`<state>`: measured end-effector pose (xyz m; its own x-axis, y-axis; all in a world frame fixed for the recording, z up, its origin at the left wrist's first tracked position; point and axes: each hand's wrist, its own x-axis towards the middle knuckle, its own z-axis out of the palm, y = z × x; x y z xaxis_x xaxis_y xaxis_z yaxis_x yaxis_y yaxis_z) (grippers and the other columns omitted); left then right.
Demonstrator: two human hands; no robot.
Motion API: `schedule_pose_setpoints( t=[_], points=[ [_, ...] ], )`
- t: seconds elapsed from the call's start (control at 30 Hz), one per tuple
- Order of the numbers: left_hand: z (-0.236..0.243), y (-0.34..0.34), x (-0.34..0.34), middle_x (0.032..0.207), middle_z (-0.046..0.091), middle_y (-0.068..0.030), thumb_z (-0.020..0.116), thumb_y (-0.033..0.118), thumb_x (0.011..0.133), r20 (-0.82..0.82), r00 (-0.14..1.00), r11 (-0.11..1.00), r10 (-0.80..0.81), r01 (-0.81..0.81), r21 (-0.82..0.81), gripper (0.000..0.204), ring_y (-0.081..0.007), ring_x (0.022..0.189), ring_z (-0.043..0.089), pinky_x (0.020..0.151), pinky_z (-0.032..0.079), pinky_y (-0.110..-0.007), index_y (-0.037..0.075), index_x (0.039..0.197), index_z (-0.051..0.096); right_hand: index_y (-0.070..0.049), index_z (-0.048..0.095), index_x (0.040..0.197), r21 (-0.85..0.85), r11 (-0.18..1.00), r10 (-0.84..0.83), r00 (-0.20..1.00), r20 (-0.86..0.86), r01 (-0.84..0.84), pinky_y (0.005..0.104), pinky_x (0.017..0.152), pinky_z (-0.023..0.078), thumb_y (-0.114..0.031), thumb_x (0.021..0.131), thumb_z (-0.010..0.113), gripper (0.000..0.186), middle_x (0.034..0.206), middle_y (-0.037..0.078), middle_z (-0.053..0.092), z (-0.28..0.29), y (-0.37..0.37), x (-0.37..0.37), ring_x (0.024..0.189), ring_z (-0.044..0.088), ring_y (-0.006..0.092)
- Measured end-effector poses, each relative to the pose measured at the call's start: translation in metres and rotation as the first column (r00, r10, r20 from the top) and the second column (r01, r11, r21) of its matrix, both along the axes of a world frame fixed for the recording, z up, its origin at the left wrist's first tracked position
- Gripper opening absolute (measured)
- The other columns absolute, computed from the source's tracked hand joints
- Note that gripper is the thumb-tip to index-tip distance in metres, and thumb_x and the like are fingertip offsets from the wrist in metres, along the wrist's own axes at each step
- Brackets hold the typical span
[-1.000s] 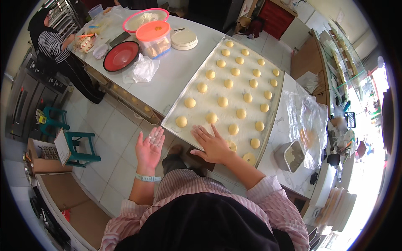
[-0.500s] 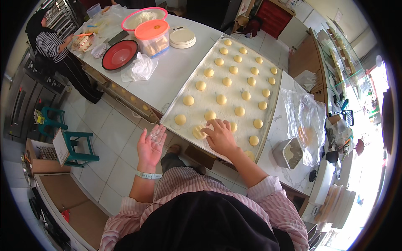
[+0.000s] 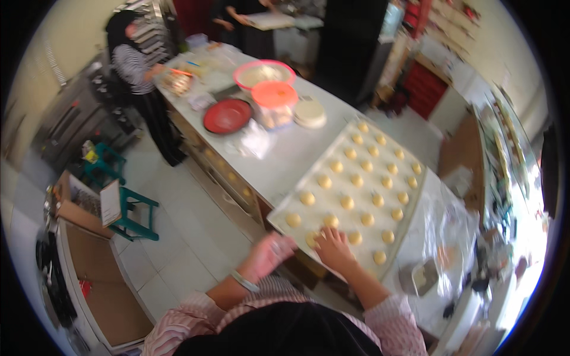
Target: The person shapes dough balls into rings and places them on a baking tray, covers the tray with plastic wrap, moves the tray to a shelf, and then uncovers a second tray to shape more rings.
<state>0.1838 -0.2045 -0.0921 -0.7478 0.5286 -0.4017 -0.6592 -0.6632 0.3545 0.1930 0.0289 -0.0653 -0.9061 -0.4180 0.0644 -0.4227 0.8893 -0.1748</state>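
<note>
A large tray (image 3: 332, 202) dusted pale with flour holds several rows of round yellow dough balls (image 3: 347, 202). At its near edge my right hand (image 3: 334, 248) is over the tray, fingers stretched out, with the thumb side against a dough ball (image 3: 311, 239) it partly covers. Whether it grips that ball does not show. My left hand (image 3: 270, 255), smeared by motion, is just off the tray's near left corner. Its palm is turned up, the fingers reach toward the tray, and something whitish shows on it, too blurred to make out.
Left of the tray on the table (image 3: 285, 172) are a red plate (image 3: 228, 116), white plastic (image 3: 254, 141), an orange-lidded tub (image 3: 274, 104), a pink-rimmed basin (image 3: 264, 74) and a scale (image 3: 310, 114). A container (image 3: 418, 277) and clear plastic sheet (image 3: 448, 231) lie right. A person (image 3: 133, 71) stands far left.
The view has swung, so the scene sits lower and farther right. My left hand has moved closer to my right hand and the tray. A person holding a board has come into view behind the table.
</note>
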Motion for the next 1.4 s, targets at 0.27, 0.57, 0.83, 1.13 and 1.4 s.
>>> schedule_pose_setpoints(
  t=[0.27, 0.57, 0.83, 1.13, 1.4],
  points=[
    [0.045, 0.059, -0.002, 0.096, 0.063, -0.007, 0.064, 0.024, 0.086, -0.076, 0.991, 0.938, -0.107, 0.075, -0.338, 0.031, -0.0132, 0.089, 0.06, 0.081, 0.048, -0.027, -0.001, 0.102, 0.059, -0.001, 0.052, 0.098, -0.516, 0.848, -0.133, 0.991, 0.016, 0.122, 0.0465, 0.089, 0.033, -0.015, 0.076, 0.063, 0.029, 0.109, 0.018, 0.044, 0.026, -0.018, 0.001, 0.103, 0.041, 0.037],
    [0.045, 0.074, -0.026, 0.092, 0.062, -0.002, 0.064, 0.024, 0.086, -0.346, 0.937, 0.878, -0.038, -0.134, -0.459, 0.029, -0.0106, 0.086, 0.057, 0.08, 0.044, -0.024, -0.002, 0.1, 0.061, 0.0, 0.056, 0.098, -0.418, 0.895, -0.264, 0.94, -0.217, 0.155, 0.0475, 0.093, 0.031, -0.013, 0.077, 0.063, 0.025, 0.125, 0.018, 0.041, 0.077, -0.04, 0.011, 0.115, 0.038, 0.0385],
    [0.084, 0.06, -0.044, 0.093, 0.065, -0.0054, 0.062, 0.023, 0.087, -0.384, 0.796, 0.627, -0.469, -0.006, -0.779, 0.029, -0.0094, 0.087, 0.058, 0.078, 0.045, -0.023, -0.002, 0.102, 0.062, 0.003, 0.058, 0.098, -0.927, 0.068, -0.152, 0.922, 0.355, 0.368, 0.0251, 0.072, 0.052, 0.005, 0.078, 0.062, 0.02, 0.092, 0.012, 0.063, 0.075, -0.028, -0.015, 0.08, 0.063, 0.0155],
    [0.073, 0.054, -0.051, 0.096, 0.065, -0.0069, 0.068, 0.013, 0.082, -0.521, 0.853, 0.874, -0.026, -0.233, -0.426, 0.031, -0.0103, 0.087, 0.06, 0.079, 0.048, -0.022, -0.006, 0.106, 0.061, 0.003, 0.064, 0.097, -0.869, 0.141, -0.258, 0.865, 0.43, 0.474, 0.0223, 0.067, 0.05, 0.001, 0.075, 0.068, 0.022, 0.087, 0.009, 0.065, 0.065, -0.022, -0.028, 0.076, 0.063, 0.0124],
    [0.081, 0.043, -0.056, 0.096, 0.065, -0.0088, 0.068, 0.012, 0.081, -0.339, 0.934, 0.902, -0.115, -0.046, -0.43, 0.032, -0.0126, 0.088, 0.061, 0.08, 0.049, -0.024, -0.006, 0.106, 0.061, 0.005, 0.064, 0.096, -0.878, 0.088, -0.13, 0.88, 0.458, 0.47, 0.0201, 0.063, 0.048, 0.002, 0.076, 0.068, 0.02, 0.086, 0.008, 0.064, 0.072, -0.024, -0.031, 0.073, 0.06, 0.0102]
  ],
)
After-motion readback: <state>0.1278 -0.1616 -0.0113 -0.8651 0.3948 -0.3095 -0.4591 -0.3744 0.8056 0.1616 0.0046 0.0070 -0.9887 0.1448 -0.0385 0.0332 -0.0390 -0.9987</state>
